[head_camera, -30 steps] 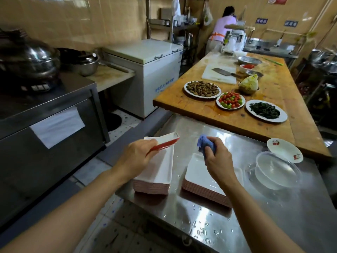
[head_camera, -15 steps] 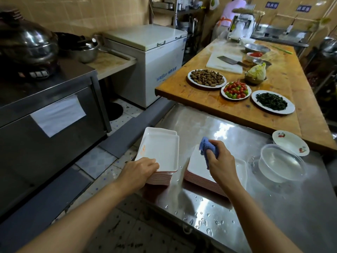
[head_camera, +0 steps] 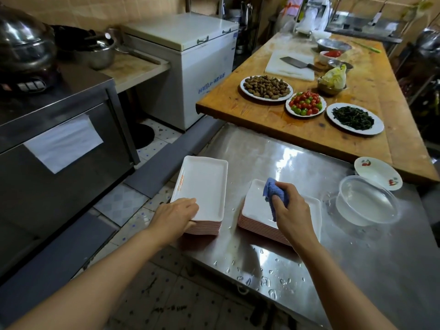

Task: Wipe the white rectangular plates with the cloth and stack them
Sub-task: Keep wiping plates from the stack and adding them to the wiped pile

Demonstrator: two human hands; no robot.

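Two stacks of white rectangular plates with red undersides stand on the steel table. The left stack sits at the table's left edge, its top plate lying flat and face up. My left hand rests on that stack's near left corner, fingers lying over the top plate's rim. The right stack is partly hidden under my right hand, which grips a bunched blue cloth and presses it onto the top plate.
A clear plastic bowl of water and a small flowered dish stand to the right. Water drops dot the table's near edge. Behind lies a wooden counter with plates of peanuts, tomatoes and greens. The floor drops off left of the plates.
A second ago my left hand held a plate tilted on edge; it now lies flat on the left stack. My right hand with the cloth has come down onto the right stack.
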